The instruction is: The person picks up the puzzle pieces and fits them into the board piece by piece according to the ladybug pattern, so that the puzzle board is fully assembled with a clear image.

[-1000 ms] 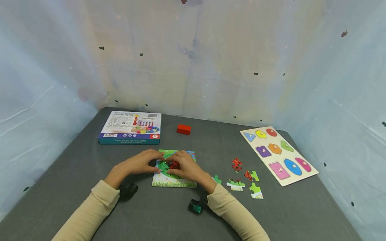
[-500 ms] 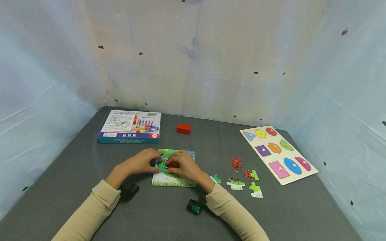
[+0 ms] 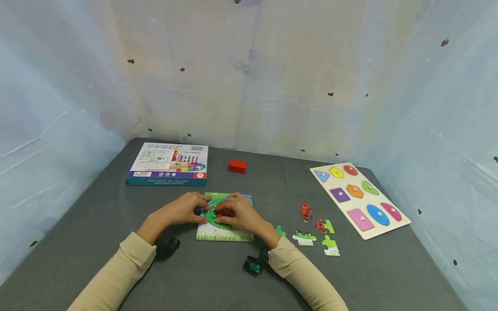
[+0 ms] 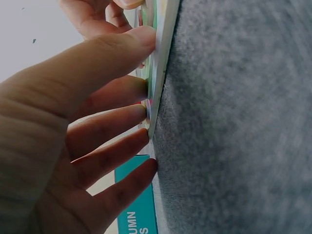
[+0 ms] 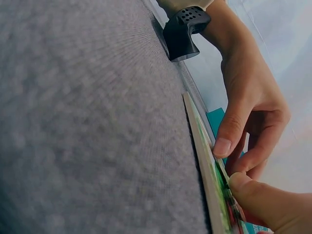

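A square jigsaw board (image 3: pixel 223 235) with a green picture and a grass border lies flat on the dark table. My left hand (image 3: pixel 186 208) rests at its left side; in the left wrist view the thumb (image 4: pixel 141 41) and the long, spread fingers touch the board's edge and face. My right hand (image 3: pixel 242 215) reaches over the middle of the board and pinches a red-and-black puzzle piece (image 3: pixel 225 212), held low against the picture. The right thumb (image 5: pixel 241 183) shows close to the board in the right wrist view. Part of the piece is hidden beneath the fingers.
Several loose puzzle pieces (image 3: pixel 305 237) lie right of the board, one partly behind the right wrist. A wooden shape board (image 3: pixel 342 211) lies farther right. A beaded-boxes carton (image 3: pixel 167 172) and a red block (image 3: pixel 237 166) are at the back. The table meets hanging sheeting (image 3: pixel 249 108).
The right fingers have shifted slightly over the red piece, and a little more of its red shows now. The left hand stays in place on the board.
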`<state>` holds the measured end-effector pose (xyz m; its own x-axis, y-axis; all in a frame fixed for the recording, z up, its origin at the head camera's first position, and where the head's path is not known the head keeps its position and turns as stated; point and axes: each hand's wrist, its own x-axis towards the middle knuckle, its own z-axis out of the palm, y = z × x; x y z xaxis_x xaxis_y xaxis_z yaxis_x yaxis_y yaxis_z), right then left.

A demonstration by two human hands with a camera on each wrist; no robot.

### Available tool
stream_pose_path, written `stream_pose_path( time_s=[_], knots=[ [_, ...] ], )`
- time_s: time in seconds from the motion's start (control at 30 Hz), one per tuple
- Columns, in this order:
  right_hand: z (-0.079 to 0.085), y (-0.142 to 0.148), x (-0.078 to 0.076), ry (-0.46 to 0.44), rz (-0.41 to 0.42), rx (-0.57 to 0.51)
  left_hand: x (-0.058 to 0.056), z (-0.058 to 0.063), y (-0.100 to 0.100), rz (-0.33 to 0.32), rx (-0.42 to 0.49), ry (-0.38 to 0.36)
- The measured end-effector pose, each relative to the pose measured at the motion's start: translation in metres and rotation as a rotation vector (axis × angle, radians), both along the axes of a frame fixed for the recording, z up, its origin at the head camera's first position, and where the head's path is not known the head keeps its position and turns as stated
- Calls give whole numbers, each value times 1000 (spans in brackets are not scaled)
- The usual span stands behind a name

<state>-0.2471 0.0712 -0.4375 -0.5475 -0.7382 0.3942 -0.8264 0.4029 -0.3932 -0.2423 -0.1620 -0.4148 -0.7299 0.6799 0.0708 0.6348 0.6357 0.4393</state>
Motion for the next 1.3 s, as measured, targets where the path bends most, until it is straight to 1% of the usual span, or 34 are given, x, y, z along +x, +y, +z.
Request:
stream_pose_path(
  time_s=[0.17, 0.33, 0.53, 0.77, 0.93, 1.07, 1.17, 1.3],
  knots=[
    [-1, 1, 0, -17, -8, -8, -2, -2, 0, 1, 1, 4],
    [-2, 1, 0, -22, -4, -18, -1, -1, 1, 0, -7, 1],
    [-3, 1, 0, -7, -26, -12, -2, -2, 1, 0, -14, 7],
    [-2, 0, 1, 14, -60, 8, 0, 0, 0, -2, -10, 7],
    [-2, 1, 1, -10, -108, 55, 0, 0, 1, 4, -15, 13],
    [-2, 3, 0, -44, -120, 72, 1, 0, 2, 8, -41, 32],
    [-3, 3, -1, -47, -118, 75, 3, 2, 3, -14, -64, 63],
    [-4, 1, -2, -32, -111, 71, 5, 1, 5, -72, -62, 89]
  ],
)
